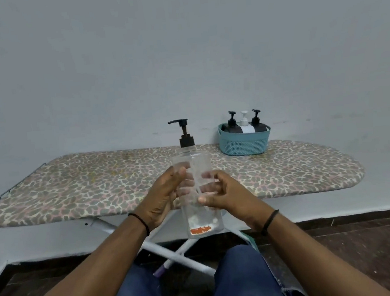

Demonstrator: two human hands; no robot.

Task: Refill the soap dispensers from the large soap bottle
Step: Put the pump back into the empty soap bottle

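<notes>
**Clear plastic pump bottle held up in both hands**

Clear plastic, nearly empty, black pump on top: that's the tall see-through dispenser bottle (199,190), held upright in the air just in front of the leopard-print ironing board (98,182). There's a bit of white residue and a torn orange label at its bottom. The left hand (163,198) wraps around its left side, fingers curled behind it and thumb in front. The right hand (224,192) grips the right side, thumb pressed on the front, fingers curled around. On the board's far edge, toward the right, sits a teal perforated plastic basket (244,141) holding two dark pump dispensers (232,127) with a white pump dispenser (245,127) between them.
</notes>
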